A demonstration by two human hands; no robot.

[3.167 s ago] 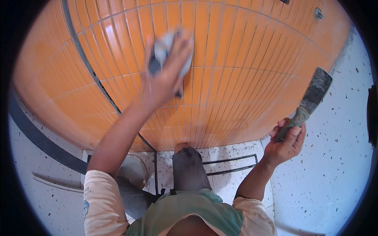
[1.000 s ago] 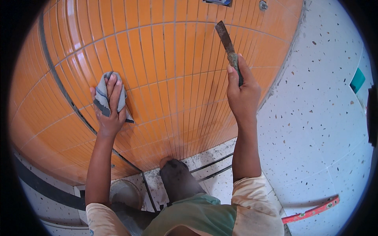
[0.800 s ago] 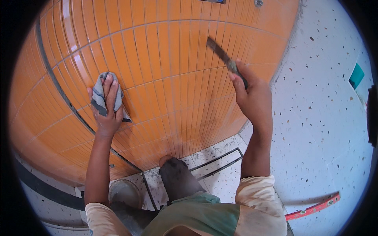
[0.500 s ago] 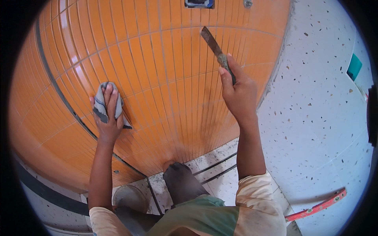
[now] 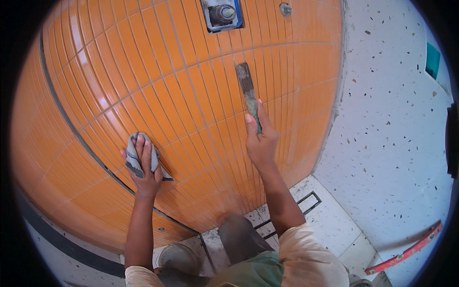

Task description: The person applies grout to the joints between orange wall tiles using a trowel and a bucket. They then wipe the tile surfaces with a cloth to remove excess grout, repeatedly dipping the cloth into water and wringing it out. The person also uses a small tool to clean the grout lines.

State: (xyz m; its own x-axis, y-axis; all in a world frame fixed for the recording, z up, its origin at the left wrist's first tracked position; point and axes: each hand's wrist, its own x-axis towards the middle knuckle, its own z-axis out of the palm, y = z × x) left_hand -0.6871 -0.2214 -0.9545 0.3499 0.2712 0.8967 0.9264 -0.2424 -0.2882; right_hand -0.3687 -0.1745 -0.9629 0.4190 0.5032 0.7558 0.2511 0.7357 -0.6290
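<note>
With my left hand [image 5: 146, 172] I press a folded grey cloth [image 5: 152, 160] against the orange tiled wall [image 5: 191, 100], fingers spread over it. My right hand [image 5: 263, 141] is wrapped round the worn green handle of a scraper [image 5: 246, 83]. Its flat, dirty metal blade points up the wall; the blade tip lies at or close to a joint between the narrow tiles. Grey grout lines run between the tiles, some of them darker than others.
Above the scraper is a square wall cutout [image 5: 222, 14] with a pipe fitting, and a small metal fitting [image 5: 285, 9] beside it. A speckled white wall [image 5: 387, 119] stands at right. A red spirit level [image 5: 406, 248] leans low there. A bucket [image 5: 179, 258] and floor drain slot [image 5: 311, 203] are below.
The view has shifted upward, showing more of the cutout. My right hand has brought the scraper lower and leftward, its blade now more upright. My left hand still holds the cloth on the wall.
</note>
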